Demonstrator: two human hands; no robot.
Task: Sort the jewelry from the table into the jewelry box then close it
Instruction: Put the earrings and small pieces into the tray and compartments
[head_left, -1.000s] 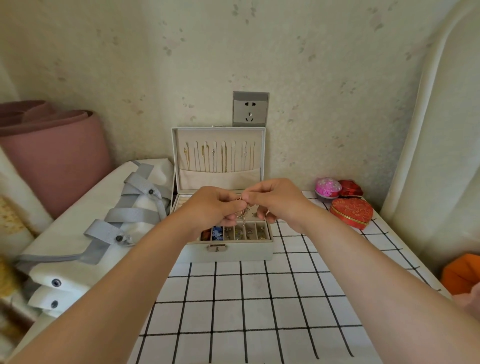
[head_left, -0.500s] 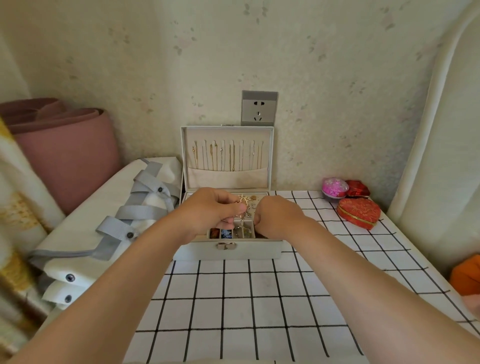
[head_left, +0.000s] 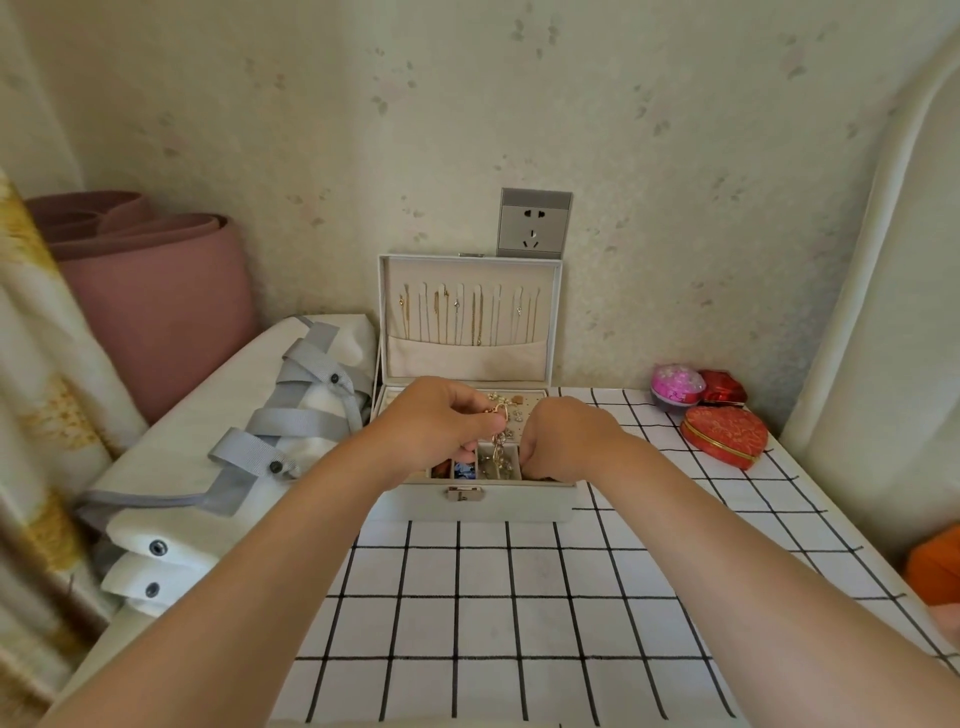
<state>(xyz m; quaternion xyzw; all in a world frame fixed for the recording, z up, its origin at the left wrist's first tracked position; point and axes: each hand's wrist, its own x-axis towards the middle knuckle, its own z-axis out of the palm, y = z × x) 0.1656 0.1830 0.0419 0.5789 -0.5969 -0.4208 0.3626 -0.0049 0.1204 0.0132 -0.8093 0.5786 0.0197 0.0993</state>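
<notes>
1. The jewelry box (head_left: 470, 501) is sitting midway along the desk's (head_left: 467, 597) far edge. Its lid (head_left: 553, 312) is standing upright against the wall, with thin necklaces (head_left: 467, 317) hanging inside.
2. The left hand (head_left: 434, 431) is hovering over the open tray, its grip pinching a gold chain (head_left: 502, 441) that is dangling into the front compartments.
3. The right hand (head_left: 566, 441) is reaching into the box's front right part with fingers curled downward. I cannot tell whether its grip is holding anything.
4. Both hands are hiding much of the tray.
5. A white bag with grey straps (head_left: 234, 415) is lying just beside the box, off the desk's left edge.
6. A red heart-shaped tin (head_left: 724, 436), a pink round container (head_left: 678, 387) and a small red box (head_left: 723, 387) are clustering at the far right corner, well apart from the jewelry box.
7. A wall socket (head_left: 535, 223) is showing just above the lid.
</notes>
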